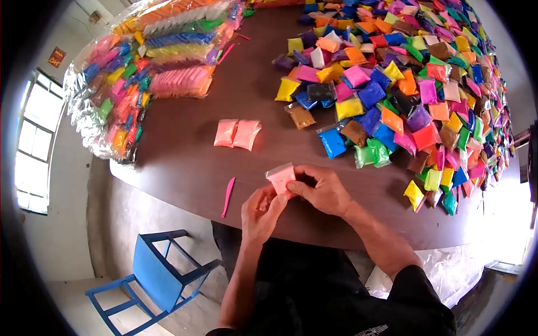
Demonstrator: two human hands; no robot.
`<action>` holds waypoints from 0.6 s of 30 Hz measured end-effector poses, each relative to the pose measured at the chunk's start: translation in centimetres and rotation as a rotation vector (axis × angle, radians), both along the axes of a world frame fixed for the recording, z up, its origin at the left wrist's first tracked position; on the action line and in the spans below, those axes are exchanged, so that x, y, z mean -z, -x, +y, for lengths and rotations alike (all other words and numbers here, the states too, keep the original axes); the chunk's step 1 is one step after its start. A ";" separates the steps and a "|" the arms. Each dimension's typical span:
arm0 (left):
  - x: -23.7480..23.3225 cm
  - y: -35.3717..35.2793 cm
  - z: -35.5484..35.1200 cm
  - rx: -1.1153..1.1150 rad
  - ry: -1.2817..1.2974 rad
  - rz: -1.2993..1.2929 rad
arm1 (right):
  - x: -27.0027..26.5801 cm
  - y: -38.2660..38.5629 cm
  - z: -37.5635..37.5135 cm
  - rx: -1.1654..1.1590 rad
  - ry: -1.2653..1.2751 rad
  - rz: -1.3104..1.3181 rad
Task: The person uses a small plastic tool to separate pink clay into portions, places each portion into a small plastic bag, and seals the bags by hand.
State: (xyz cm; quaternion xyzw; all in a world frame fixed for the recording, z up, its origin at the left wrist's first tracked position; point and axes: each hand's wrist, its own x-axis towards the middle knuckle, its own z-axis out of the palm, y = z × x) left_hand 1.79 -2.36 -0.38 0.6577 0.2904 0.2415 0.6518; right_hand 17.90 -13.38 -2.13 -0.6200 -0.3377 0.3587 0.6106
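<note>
Both my hands grip one small clear packet of light pink clay-like material (281, 177) above the table's near edge. My left hand (262, 213) pinches its lower left part with the thumb in front. My right hand (320, 190) holds its right side between thumb and fingers. Farther up the table lie two similar pink packets (236, 134), side by side and touching. Left of my hands rests a thin pink plastic tool shaped like a small knife (228, 197).
A big heap of packets in many colours (370, 95) covers the right side of the brown table (185, 151). Large clear bags of sorted packets (179, 50) stand at the back left. A blue chair (157, 274) is on the floor at the lower left.
</note>
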 end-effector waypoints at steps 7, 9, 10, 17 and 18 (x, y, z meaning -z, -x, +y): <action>1.5 0.5 0.2 -0.035 -0.077 0.040 | -0.5 0.1 0.1 -0.068 -0.018 -0.082; 1.6 0.6 0.3 -0.037 -0.101 0.021 | -1.0 0.2 0.1 -0.090 0.000 -0.068; 1.6 0.6 0.3 -0.032 -0.128 0.001 | -1.1 0.2 0.1 -0.092 0.001 -0.069; 0.9 0.6 0.3 -0.062 -0.081 -0.045 | -0.8 0.0 -0.1 -0.092 0.000 -0.051; 1.0 0.8 0.6 -0.032 -0.091 -0.025 | -0.9 0.1 -0.1 -0.112 0.002 -0.067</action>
